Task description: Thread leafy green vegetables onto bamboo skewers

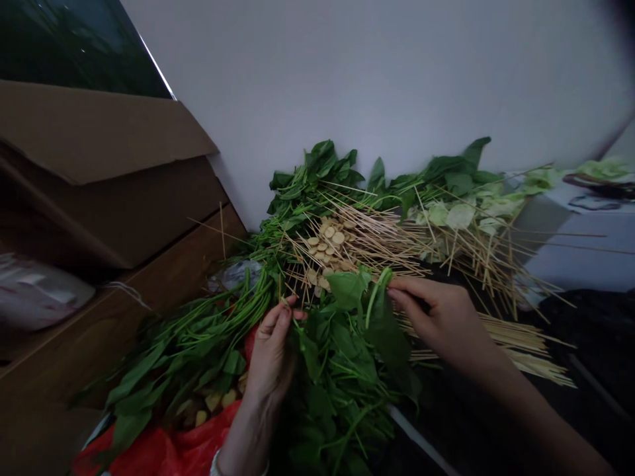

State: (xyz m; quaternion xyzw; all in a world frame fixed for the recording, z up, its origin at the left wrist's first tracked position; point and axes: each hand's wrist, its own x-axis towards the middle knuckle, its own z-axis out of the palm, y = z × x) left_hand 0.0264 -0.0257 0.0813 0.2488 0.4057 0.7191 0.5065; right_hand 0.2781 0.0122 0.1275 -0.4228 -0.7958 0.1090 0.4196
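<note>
My right hand [441, 314] pinches a leafy green [380, 297] by its pale, bent stem between thumb and fingers. Closed at the fingertips, my left hand [272, 347] holds what looks like a thin bamboo skewer [280, 284], its tip rising above the thumb; much of it is hidden. Below and between both hands lies a heap of loose leafy greens [342, 370]. Just beyond, skewered pale round slices [327, 241] sit among many bamboo sticks [381, 231].
More greens lie along the wall [317, 178] and at left [198, 344], above a red plastic bag [173, 449] with cut chunks. Skewered pale green slices [461, 215] are at right, near loose skewers [526, 344]. A cardboard box [99, 205] stands on a wooden surface [114, 311].
</note>
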